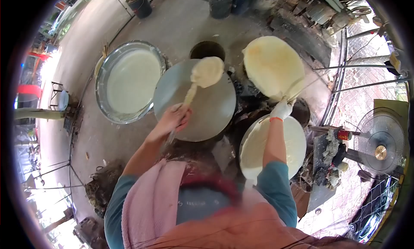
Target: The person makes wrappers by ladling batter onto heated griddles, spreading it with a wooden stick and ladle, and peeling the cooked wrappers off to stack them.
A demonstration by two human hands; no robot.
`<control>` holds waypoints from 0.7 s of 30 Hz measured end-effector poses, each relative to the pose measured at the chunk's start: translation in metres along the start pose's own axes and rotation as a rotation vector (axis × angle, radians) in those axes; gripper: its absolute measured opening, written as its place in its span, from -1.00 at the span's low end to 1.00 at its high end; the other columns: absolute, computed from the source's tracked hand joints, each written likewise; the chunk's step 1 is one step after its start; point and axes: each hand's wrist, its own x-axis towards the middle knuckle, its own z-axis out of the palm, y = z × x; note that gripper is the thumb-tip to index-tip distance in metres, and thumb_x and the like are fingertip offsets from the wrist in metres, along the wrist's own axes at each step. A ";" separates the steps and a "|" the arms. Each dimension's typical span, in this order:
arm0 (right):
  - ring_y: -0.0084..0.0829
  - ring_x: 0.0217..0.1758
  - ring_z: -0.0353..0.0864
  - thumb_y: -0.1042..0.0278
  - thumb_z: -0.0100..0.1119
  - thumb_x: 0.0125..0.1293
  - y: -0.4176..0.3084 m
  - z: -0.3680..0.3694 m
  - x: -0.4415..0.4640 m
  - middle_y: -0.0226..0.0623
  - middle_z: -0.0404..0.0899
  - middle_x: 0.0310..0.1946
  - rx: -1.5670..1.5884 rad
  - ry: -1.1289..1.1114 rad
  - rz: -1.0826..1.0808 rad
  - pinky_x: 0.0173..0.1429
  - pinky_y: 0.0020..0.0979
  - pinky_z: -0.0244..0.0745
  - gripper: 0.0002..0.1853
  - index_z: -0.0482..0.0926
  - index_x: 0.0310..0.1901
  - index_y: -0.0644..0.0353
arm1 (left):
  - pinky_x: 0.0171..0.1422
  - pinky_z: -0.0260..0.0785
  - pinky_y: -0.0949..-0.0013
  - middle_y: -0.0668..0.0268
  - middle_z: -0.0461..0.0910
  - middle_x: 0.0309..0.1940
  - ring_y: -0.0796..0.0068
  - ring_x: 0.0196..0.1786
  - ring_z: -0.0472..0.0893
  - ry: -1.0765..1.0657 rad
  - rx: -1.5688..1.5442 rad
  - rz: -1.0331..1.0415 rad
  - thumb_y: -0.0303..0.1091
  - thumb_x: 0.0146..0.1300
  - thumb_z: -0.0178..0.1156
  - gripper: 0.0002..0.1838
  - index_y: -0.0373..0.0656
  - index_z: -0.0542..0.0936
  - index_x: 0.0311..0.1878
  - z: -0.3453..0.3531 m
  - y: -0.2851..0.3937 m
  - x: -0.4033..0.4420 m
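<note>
My left hand (174,118) is closed around the handle of a batter-coated ladle (208,72). The ladle's round head is over the far part of a round grey griddle (194,124). My right hand (282,109), in a white glove, is closed at the near edge of a thin, lightly browned pancake (272,65). Its fingertips are partly hidden there. Below my right forearm, a second round griddle bears a pale sheet of batter (253,147). To the left of the grey griddle stands a wide metal basin (100,96) of creamy white batter (133,81).
A standing fan (379,139) is at the right, near a red can (344,135) and a wire fence. Dark buckets (221,3) and another bucket (139,5) stand at the back. A dark round opening (208,49) lies behind the grey griddle.
</note>
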 end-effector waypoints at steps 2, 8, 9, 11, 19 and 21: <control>-0.49 -0.15 0.55 0.44 0.08 0.36 -0.028 -0.003 -0.047 -0.30 0.56 -0.07 -0.028 -0.099 0.116 -0.09 -0.43 0.49 -0.62 0.43 0.20 0.21 | -0.67 0.05 0.45 0.40 0.33 -0.68 0.61 -0.76 0.26 -0.007 0.217 -0.019 -0.11 0.39 0.05 -0.66 -0.27 0.45 -0.21 -0.002 -0.024 0.028; -0.67 -0.11 0.43 0.44 0.14 0.38 -0.028 -0.047 -0.233 -0.52 0.45 -0.12 -0.018 -0.502 0.257 0.02 -0.59 0.41 -0.50 0.32 0.32 0.32 | -0.33 0.39 0.04 0.04 0.54 -0.55 -0.05 -0.44 0.55 0.215 0.998 0.424 -0.23 0.30 0.12 -0.77 -0.17 0.42 -0.12 -0.031 -0.094 0.072; -0.63 -0.08 0.47 0.42 0.03 0.45 -0.035 -0.052 -0.264 -0.49 0.51 -0.02 -0.089 -0.475 0.415 0.03 -0.60 0.41 -0.52 0.28 0.37 0.23 | -0.29 0.41 -0.02 0.00 0.55 -0.53 -0.12 -0.38 0.56 0.232 1.053 0.431 -0.23 0.30 0.12 -0.76 -0.16 0.42 -0.09 -0.037 -0.086 0.071; -0.57 -0.05 0.53 0.31 0.04 0.44 0.017 -0.068 -0.309 -0.37 0.54 0.06 -0.399 -0.486 0.201 0.00 -0.60 0.43 -0.50 0.28 0.37 0.19 | -0.29 0.42 0.00 0.02 0.56 -0.49 -0.10 -0.38 0.58 0.287 1.104 0.515 -0.26 0.28 0.14 -0.73 -0.17 0.40 -0.05 -0.057 -0.070 0.071; -0.70 -0.68 0.29 0.19 0.22 0.34 -0.037 0.025 -0.393 -0.56 0.40 -0.60 -0.194 -0.374 0.759 -0.62 -0.59 0.18 -0.67 0.55 -0.01 0.25 | -0.42 0.41 0.14 0.02 0.56 -0.44 0.03 -0.43 0.59 0.433 0.995 1.109 -0.42 0.23 0.23 -0.69 -0.24 0.40 -0.01 -0.169 -0.037 0.057; -0.76 -0.36 0.44 0.36 0.10 0.39 -0.045 0.027 -0.403 -0.46 0.52 -0.31 0.037 -0.263 0.434 -0.24 -0.69 0.39 -0.69 0.48 0.07 0.35 | -0.42 0.39 0.15 0.03 0.55 -0.46 0.06 -0.45 0.58 0.492 1.223 1.303 -0.43 0.23 0.24 -0.71 -0.26 0.43 -0.03 -0.196 -0.057 0.053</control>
